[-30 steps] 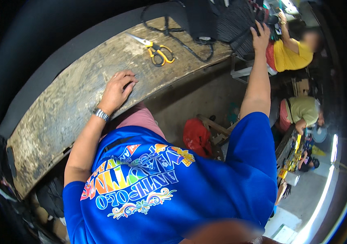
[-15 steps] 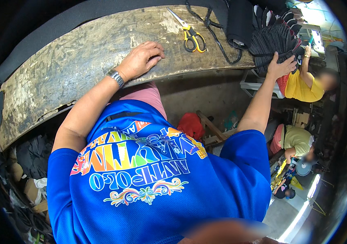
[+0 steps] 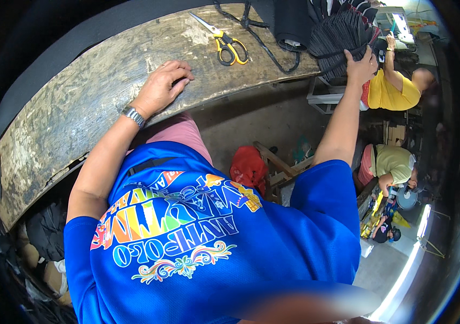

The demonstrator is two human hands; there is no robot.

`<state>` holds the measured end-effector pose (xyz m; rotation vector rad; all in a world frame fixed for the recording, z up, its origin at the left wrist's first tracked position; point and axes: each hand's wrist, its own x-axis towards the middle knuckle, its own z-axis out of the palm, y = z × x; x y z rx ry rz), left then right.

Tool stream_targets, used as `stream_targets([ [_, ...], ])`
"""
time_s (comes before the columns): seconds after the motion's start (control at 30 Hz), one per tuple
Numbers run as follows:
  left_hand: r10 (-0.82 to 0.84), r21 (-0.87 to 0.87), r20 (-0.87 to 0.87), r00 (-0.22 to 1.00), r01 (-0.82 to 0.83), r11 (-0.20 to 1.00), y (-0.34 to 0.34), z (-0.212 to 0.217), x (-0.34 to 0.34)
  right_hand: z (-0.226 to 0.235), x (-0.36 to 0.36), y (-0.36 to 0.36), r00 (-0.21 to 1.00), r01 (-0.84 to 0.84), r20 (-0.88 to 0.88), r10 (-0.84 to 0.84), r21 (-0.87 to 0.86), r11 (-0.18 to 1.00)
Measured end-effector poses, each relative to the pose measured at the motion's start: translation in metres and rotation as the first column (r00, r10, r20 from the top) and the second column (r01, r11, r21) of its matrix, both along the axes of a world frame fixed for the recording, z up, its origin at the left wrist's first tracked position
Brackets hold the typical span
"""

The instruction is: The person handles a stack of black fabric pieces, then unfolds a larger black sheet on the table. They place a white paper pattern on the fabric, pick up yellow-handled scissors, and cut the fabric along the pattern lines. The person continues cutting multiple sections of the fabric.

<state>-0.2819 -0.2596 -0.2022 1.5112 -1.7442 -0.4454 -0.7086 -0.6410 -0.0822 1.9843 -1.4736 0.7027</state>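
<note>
My left hand (image 3: pixel 164 89) rests on the worn wooden table (image 3: pixel 92 81), its fingers loosely bent and holding nothing. To its right lie scissors (image 3: pixel 231 51) with yellow-and-black handles, blades pointing up and left. Past the table's right end, my right hand (image 3: pixel 361 66) grips the near edge of a fanned bundle of dark fabric pieces (image 3: pixel 333 40). A black band runs across the bundle. The fingertips are partly lost against the dark pieces.
A knotted black cord (image 3: pixel 265 46) trails over the table beside a dark roll (image 3: pixel 290 24). Dark material (image 3: pixel 41 67) borders the far edge. A person in a yellow shirt (image 3: pixel 397 89) sits at the right; another in light green (image 3: pixel 394 164) is lower down. A red bag (image 3: pixel 249 167) lies below.
My view has shifted, so the table and scissors appear farther left. My right hand's fingers, spread before, now curl more around the bundle's edge. The left hand still rests on the table.
</note>
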Motion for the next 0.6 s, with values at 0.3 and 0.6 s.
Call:
stream_targets([
  [0.3, 0.012, -0.01, 0.01, 1.0, -0.011, 1.0, 0.0, 0.0, -0.001, 0.025, -0.017, -0.053, 0.993, -0.042, -0.112, 0.045, 0.028, 0.999],
  [0.6, 0.006, 0.008, -0.001, 1.0, -0.006, 1.0, 0.001, -0.001, 0.0, 0.031, -0.017, -0.069, 0.991, -0.133, 0.035, 0.132, 0.033, 0.991],
])
